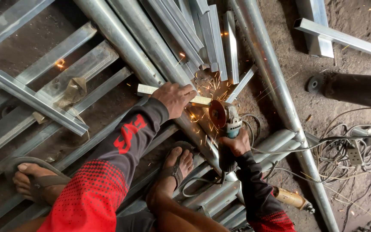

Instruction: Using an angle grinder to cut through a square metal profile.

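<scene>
My left hand presses down on a short pale metal bar that lies across a long round steel pipe. My right hand grips the body of an angle grinder. Its reddish disc bites into the bar's right end, just past my left fingers. Orange sparks fly up and away from the cut. Both arms wear black and red sleeves.
My sandalled feet stand on steel pipes and square tubes lying over the dirt floor. A tangle of cables with a white power strip lies at right. A dark pipe and a yellow-handled tool are nearby.
</scene>
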